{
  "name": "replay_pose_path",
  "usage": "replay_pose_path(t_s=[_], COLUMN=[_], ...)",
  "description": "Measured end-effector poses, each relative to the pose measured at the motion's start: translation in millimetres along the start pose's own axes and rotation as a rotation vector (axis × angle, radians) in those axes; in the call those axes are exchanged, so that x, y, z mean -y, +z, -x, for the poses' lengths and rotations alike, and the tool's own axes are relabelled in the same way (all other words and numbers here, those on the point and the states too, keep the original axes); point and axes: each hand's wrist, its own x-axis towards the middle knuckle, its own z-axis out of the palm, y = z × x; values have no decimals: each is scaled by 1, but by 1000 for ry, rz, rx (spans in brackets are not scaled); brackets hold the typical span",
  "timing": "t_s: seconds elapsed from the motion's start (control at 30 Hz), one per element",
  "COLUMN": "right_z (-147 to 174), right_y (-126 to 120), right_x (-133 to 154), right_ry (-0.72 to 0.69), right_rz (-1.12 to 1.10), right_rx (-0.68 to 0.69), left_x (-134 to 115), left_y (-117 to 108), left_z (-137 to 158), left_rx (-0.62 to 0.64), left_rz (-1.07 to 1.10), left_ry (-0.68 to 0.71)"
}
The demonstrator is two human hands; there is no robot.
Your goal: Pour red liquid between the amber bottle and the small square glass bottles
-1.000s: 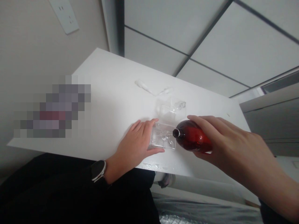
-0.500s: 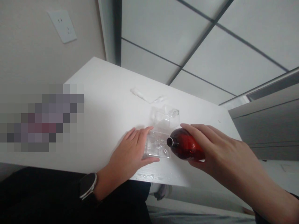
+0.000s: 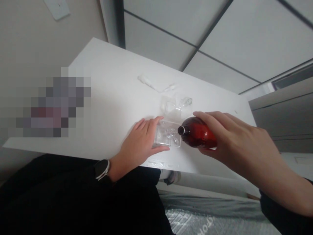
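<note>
My left hand (image 3: 139, 138) grips a clear plastic box (image 3: 162, 139) on the white table, thumb on the near side and fingers on the far side. In my right hand (image 3: 234, 137) is a reddish-brown bottle (image 3: 198, 132), tipped so its uncapped mouth points left over the box's right part. Under the mouth the clear plastic looks rounded and shiny; whether liquid is running out I cannot tell. Just behind the box lies another clear plastic piece (image 3: 179, 107), perhaps a lid, with something crumpled and transparent at its far corner.
Thin whitish strips (image 3: 148, 82) lie farther back on the table (image 3: 114, 85). Wet-looking drops (image 3: 157, 164) shine at its near edge. A blurred-out patch (image 3: 53, 104) covers the left end. White panels (image 3: 158, 36) stand behind, and a wall socket (image 3: 57, 9) is at upper left.
The whole view has shifted, so the table and hands sit higher in the picture. Both hands keep their hold, and the bottle stays tilted over the box.
</note>
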Motion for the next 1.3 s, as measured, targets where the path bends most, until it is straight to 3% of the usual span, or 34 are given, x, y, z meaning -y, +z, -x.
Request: replay_pose_path(t_s=[0.7,1.3], right_z=[3,2], right_y=[3,-1], right_x=[-2,-3], right_ry=[13,-25], right_rz=[-18,31], right_rx=[12,-54], left_x=[2,4], left_y=[2,1], left_z=[2,3], left_rx=[-25,-17], left_rz=[2,-8], left_ry=[13,22])
